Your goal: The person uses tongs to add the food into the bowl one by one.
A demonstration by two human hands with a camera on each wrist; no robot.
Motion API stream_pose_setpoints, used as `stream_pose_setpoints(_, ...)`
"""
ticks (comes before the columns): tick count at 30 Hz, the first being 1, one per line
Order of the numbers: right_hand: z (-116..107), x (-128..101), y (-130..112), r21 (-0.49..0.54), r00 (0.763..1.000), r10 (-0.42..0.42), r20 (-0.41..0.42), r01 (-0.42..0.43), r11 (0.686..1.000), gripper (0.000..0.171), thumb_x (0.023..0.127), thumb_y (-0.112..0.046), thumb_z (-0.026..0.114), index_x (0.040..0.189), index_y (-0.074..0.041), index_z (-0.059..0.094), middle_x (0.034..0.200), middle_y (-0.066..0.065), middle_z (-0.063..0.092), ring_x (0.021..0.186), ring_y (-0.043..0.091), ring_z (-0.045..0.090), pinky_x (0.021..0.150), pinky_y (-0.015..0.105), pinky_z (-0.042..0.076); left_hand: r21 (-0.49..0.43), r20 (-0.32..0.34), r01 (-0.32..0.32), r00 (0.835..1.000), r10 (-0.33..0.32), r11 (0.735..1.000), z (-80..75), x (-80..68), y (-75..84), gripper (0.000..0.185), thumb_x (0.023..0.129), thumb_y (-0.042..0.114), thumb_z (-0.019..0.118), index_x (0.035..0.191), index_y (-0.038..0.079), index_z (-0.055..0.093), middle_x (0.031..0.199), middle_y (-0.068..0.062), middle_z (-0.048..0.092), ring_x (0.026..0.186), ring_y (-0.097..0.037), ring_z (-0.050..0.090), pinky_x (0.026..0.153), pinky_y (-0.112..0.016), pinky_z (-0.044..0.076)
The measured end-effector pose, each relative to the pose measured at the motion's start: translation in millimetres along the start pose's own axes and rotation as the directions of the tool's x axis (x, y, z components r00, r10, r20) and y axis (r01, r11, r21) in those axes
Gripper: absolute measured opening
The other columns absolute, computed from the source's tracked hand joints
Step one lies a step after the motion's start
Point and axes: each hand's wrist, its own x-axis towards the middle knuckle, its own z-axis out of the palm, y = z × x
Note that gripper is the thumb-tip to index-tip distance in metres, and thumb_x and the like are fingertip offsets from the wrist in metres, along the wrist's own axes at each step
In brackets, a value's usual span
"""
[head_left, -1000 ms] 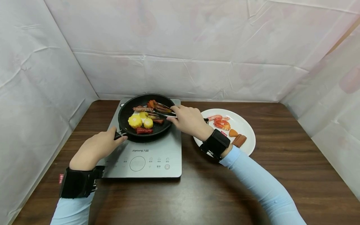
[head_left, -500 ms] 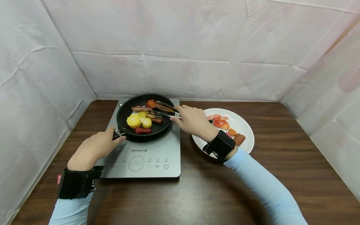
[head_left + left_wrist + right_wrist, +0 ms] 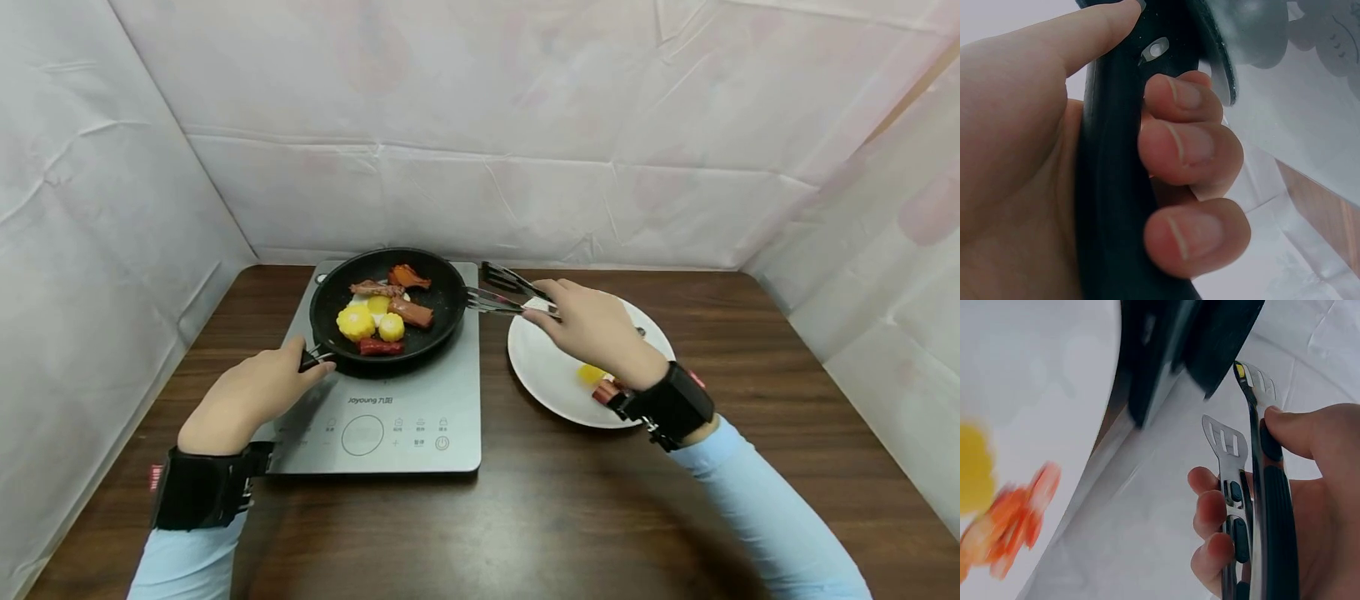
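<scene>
Head view showed the left hand (image 3: 251,396) gripping the pan (image 3: 446,292) by its eight-o'clock handle (image 3: 1112,175), seemingly for steadiness, while the right hand (image 3: 596,332) held parted tongs (image 3: 1280,525) near its three-o'clock rim.

The pan (image 3: 444,287) is black, and in it I see an orange-red slice (image 3: 408,277) at one o'clock, streaky red-brown bacon (image 3: 375,288) at eleven, bright yellow corn (image 3: 356,322) at eight, a deep red chunk (image 3: 381,346) at six and a pinkish-brown sausage (image 3: 410,312) at three. The hob (image 3: 435,392) is silver-grey with dark markings, the plate (image 3: 543,371) plain white, the tongs (image 3: 1277,512) silver and black. Both sleeves (image 3: 780,500) are pale blue. Dark brown wood grain runs across the table (image 3: 750,375); at twelve o'clock, faint pink blotches mottle the white curtain (image 3: 480,208).
</scene>
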Motion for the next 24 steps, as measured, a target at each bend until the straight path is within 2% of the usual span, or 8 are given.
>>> stream_pose_setpoints(4, -3.2, -14.1, 27.9, -0.026, 0.999, 0.050, 0.013, -0.050, 0.998, 0.057, 0.103, -0.052, 0.054, 0.144, -0.013, 0.054, 0.130, 0.010, 0.068, 0.100, 0.028, 0.071, 0.072, 0.050, 0.055, 0.008, -0.003, -0.009, 1.000, 0.009, 1.000, -0.9, 0.1, 0.0, 0.075, 0.107, 0.051, 0.044, 0.139, -0.016, 0.037, 0.109, -0.031, 0.066, 0.083, -0.030, 0.066, 0.067, -0.045, 0.052)
stream_pose_setpoints(12, -4.9, -28.7, 73.3, -0.072, 0.989, 0.120, 0.090, -0.113, 0.991, 0.059, 0.104, -0.048, 0.053, 0.147, -0.008, 0.051, 0.135, 0.020, 0.064, 0.112, 0.041, 0.067, 0.078, 0.057, 0.055, 0.014, 0.002, 0.007, 1.000, -0.007, 1.000, 0.6, 0.3, -1.2, 0.076, 0.107, 0.051, 0.044, 0.142, -0.016, 0.035, 0.109, -0.030, 0.066, 0.084, -0.030, 0.064, 0.071, -0.049, 0.053)
stream_pose_setpoints(16, -3.2, -32.6, 88.1, -0.090, 0.984, 0.137, 0.111, -0.128, 0.988, 0.056, 0.104, -0.045, 0.054, 0.146, -0.008, 0.053, 0.135, 0.022, 0.064, 0.115, 0.042, 0.066, 0.081, 0.059, 0.054, 0.004, 0.008, 0.002, 1.000, -0.002, 1.000, 2.1, 1.0, -2.1, 0.077, 0.106, 0.054, 0.043, 0.141, -0.014, 0.037, 0.105, -0.026, 0.066, 0.082, -0.028, 0.062, 0.069, -0.046, 0.052)
stream_pose_setpoints(21, -1.1, -35.1, 97.9, -0.102, 0.978, 0.153, 0.144, -0.139, 0.985, 0.057, 0.103, -0.045, 0.055, 0.146, -0.007, 0.053, 0.134, 0.023, 0.063, 0.114, 0.042, 0.066, 0.079, 0.057, 0.054, 0.005, 0.004, 0.005, 1.000, -0.005, 1.000, 1.7, 0.7, -2.5, 0.079, 0.106, 0.055, 0.042, 0.142, -0.014, 0.036, 0.114, -0.031, 0.064, 0.088, -0.031, 0.064, 0.073, -0.050, 0.053)
stream_pose_setpoints(24, 3.7, -34.1, 102.5, -0.105, 0.975, 0.159, 0.155, -0.144, 0.984, 0.058, 0.103, -0.045, 0.055, 0.146, -0.006, 0.052, 0.132, 0.024, 0.064, 0.110, 0.041, 0.067, 0.077, 0.057, 0.054, -0.001, 0.005, 0.009, 1.000, -0.009, 1.000, 1.6, 0.9, -1.6, 0.076, 0.106, 0.054, 0.043, 0.140, -0.014, 0.038, 0.106, -0.027, 0.065, 0.084, -0.030, 0.062, 0.070, -0.047, 0.052)
